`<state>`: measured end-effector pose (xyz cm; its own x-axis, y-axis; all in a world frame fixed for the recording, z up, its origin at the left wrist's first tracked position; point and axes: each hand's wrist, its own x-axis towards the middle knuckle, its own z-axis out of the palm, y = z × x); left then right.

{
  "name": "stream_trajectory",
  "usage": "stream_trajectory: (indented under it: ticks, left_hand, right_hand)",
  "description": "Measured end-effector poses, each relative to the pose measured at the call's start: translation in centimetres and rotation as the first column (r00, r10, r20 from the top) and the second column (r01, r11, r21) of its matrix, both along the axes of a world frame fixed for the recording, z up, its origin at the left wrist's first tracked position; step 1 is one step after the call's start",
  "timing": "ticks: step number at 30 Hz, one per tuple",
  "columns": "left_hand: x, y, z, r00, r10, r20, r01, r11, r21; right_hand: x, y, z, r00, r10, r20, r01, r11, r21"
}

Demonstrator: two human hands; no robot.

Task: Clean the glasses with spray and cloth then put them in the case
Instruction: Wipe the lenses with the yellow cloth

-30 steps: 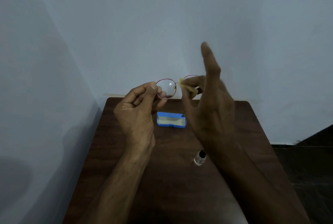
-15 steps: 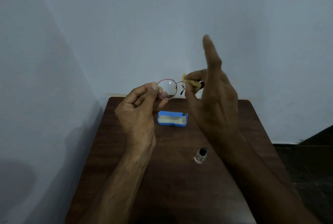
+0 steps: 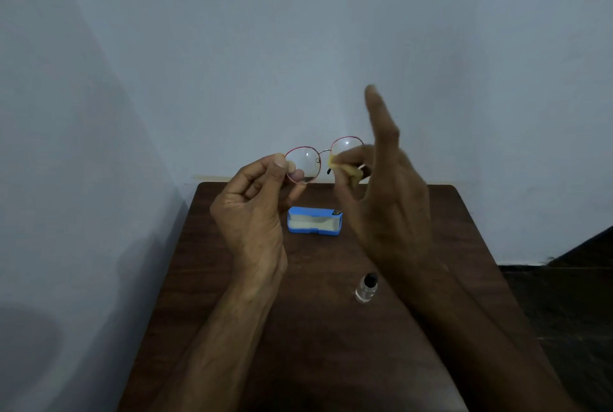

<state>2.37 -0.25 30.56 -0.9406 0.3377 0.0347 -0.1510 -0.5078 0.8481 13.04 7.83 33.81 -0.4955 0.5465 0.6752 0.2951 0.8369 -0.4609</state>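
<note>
Above table (image 3: 464, 245), left grip (image 3: 252, 212) pinches glasses (image 3: 305, 162), right grip (image 3: 391, 212) pinches cloth (image 3: 348, 171); case (image 3: 313, 225), bottle (image 3: 366, 289) below.

The scene was dimly lit; soft shadows were cast left of the table (image 3: 315, 328); above it, the right hand (image 3: 391, 212) was motion-blurred.
</note>
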Motion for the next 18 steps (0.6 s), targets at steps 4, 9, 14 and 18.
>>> stream_trajectory:
  ticks: [4, 9, 14, 18]
  left_hand:
    - [-0.1, 0.0, 0.0, 1.0, -0.008, 0.018, 0.008, 1.0, 0.012]
    - [0.3, -0.1, 0.1, 1.0, -0.003, 0.002, 0.003, 1.0, 0.004]
    - [0.6, 0.1, 0.0, 1.0, -0.004, -0.006, 0.004, 1.0, -0.009]
    - [0.7, 0.0, -0.1, 1.0, -0.024, -0.017, 0.024, 1.0, -0.007]
  right_hand:
    - [0.7, 1.3, -0.2, 0.996, -0.087, -0.034, 0.085, 0.995, -0.06]
    - [0.1, 0.5, 0.1, 0.998, -0.056, -0.04, 0.057, 0.998, 0.008]
    - [-0.1, 1.5, 0.5, 0.996, -0.08, -0.05, 0.08, 0.997, 0.0]
    - [0.0, 2.1, 0.2, 0.994, -0.101, -0.049, 0.105, 0.991, 0.088]
